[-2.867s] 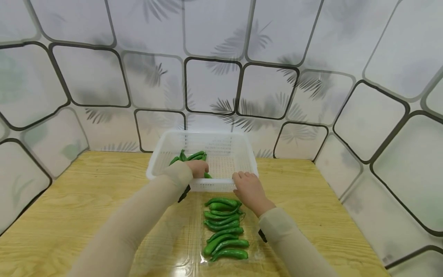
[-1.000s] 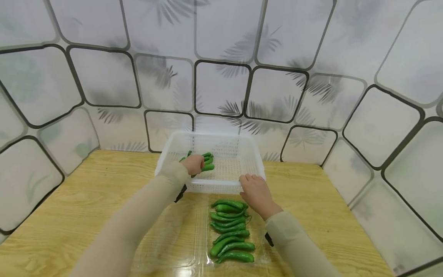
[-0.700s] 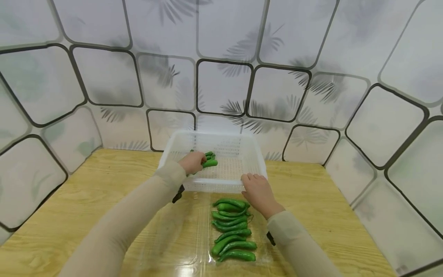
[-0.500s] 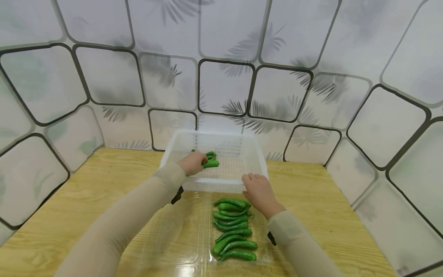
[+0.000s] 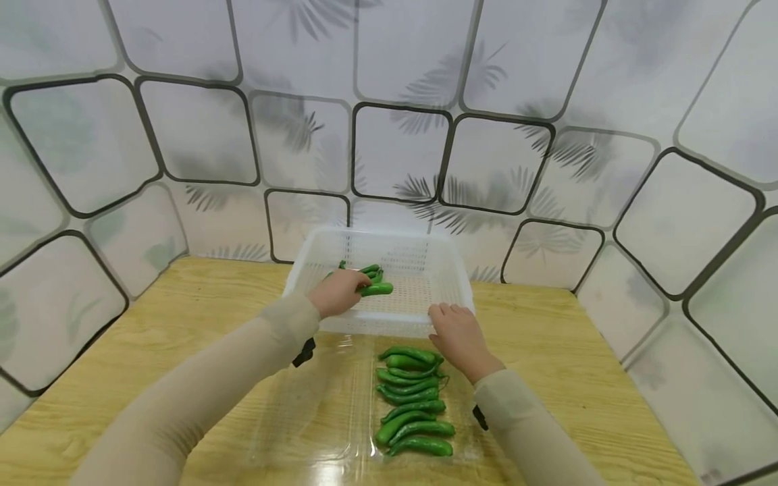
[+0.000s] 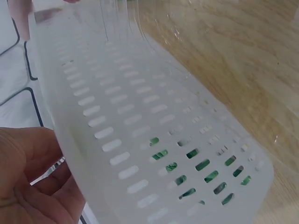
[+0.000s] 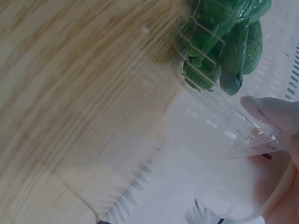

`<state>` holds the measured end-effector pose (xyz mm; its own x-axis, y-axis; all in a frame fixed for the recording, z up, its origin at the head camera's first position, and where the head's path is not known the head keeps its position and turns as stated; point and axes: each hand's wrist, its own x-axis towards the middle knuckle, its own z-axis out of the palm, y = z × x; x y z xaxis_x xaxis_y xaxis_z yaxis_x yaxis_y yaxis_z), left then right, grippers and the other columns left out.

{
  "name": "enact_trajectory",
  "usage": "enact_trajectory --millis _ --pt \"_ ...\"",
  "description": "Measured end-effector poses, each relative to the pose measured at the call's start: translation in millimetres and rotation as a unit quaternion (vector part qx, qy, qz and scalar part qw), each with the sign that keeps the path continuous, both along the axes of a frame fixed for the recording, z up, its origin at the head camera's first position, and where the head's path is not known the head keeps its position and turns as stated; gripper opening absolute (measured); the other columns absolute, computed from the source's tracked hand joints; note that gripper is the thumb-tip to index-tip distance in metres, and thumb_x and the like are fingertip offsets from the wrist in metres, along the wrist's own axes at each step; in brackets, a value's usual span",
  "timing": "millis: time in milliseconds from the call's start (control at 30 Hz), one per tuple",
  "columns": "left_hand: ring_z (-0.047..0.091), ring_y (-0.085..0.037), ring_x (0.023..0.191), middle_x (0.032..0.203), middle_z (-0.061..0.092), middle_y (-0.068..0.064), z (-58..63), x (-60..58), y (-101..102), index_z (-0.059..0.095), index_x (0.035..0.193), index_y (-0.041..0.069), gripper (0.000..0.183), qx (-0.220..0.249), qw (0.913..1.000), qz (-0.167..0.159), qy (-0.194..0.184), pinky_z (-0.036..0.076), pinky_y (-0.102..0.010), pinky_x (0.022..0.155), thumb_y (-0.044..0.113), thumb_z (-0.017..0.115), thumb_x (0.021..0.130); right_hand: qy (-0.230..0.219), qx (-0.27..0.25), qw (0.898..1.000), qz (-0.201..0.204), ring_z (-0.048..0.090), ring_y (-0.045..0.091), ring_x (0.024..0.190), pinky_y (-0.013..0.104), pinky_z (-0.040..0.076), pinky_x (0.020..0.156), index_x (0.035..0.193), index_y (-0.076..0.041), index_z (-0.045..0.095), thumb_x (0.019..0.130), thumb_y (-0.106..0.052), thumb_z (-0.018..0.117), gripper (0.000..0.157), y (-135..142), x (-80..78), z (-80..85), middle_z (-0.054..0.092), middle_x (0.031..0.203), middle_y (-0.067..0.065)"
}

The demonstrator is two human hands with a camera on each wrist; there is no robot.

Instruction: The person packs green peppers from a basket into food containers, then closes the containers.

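In the head view, my left hand [image 5: 337, 292] is over the front left of a white perforated plastic basket [image 5: 389, 322]. Its fingers pinch a green chili pepper [image 5: 378, 289], the pepper's far end sticking out to the right. More green peppers [image 5: 371, 268] lie in the basket behind it. The left wrist view has the left hand [image 6: 32, 172] beside the basket rim, the held pepper hidden there. My right hand [image 5: 458, 337] grips the basket's front rim near its right corner; the right wrist view shows the thumb outside and fingers through the translucent wall.
In front of the basket lies a clear plastic clamshell box [image 5: 358, 405] on the wooden table [image 5: 547, 378]. Several green peppers [image 5: 413, 405] are lined up in its right half. A patterned wall covering [image 5: 401, 155] rises behind the table.
My left hand has come up from low among the basket's peppers, now with a pepper pinched in it. The right hand stays on the rim. The head view has shifted slightly.
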<state>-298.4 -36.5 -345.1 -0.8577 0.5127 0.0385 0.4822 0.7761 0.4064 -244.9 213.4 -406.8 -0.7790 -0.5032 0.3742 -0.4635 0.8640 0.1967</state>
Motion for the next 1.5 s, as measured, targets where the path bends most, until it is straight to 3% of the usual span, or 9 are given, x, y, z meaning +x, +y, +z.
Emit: enact_trajectory --millis 400,733,1000,1300,1500 --pt "0.060 -0.021 0.092 0.105 0.064 -0.009 4.1 15.4 6 0.063 0.116 0.005 0.027 0.007 0.9978 -0.018 0.063 0.048 -0.035 0.075 0.000 0.056 0.091 -0.001 -0.002 1.000 -0.002 0.043 0.018 0.061 0.031 0.036 0.057 0.085 -0.008 0.051 0.071 -0.020 0.082 0.036 0 0.1 1.4 0.046 0.072 0.002" --pt "0.058 -0.021 0.103 0.115 0.059 -0.009 8.5 43.2 18 0.058 0.122 0.005 0.029 -0.004 0.9911 -0.077 0.109 0.048 -0.032 0.082 0.003 0.052 0.094 -0.002 0.000 1.000 -0.004 0.040 0.017 0.060 0.030 0.033 0.056 0.083 -0.008 0.048 0.071 -0.020 0.082 0.037 2 -1.5 2.3 0.042 0.070 0.001" --pt "0.059 -0.018 0.097 0.109 0.059 -0.006 0.4 55.3 26 0.060 0.120 0.006 0.027 -0.010 0.9848 -0.110 0.134 0.049 -0.029 0.079 0.004 0.054 0.093 -0.008 0.002 1.000 -0.005 0.039 0.017 0.060 0.030 0.032 0.057 0.083 -0.009 0.047 0.072 -0.021 0.082 0.038 2 -1.9 1.2 0.040 0.070 0.001" --pt "0.059 -0.015 0.092 0.105 0.060 -0.005 -15.1 69.9 36 0.060 0.120 0.006 0.029 -0.037 0.9804 -0.156 0.114 0.048 -0.025 0.076 0.003 0.056 0.092 0.021 -0.006 1.000 0.010 0.041 0.017 0.058 0.030 0.033 0.054 0.083 -0.008 0.050 0.072 -0.013 0.081 0.033 2 -1.9 -1.5 0.044 0.069 0.002" --pt "0.060 -0.016 0.097 0.108 0.062 -0.005 -24.1 74.1 45 0.061 0.119 0.006 0.029 -0.047 0.9806 -0.166 0.093 0.048 -0.026 0.079 0.003 0.059 0.090 0.016 -0.001 1.000 0.002 0.044 0.018 0.060 0.031 0.035 0.055 0.084 -0.008 0.050 0.069 -0.019 0.084 0.038 1 -1.7 -1.1 0.045 0.071 0.002"
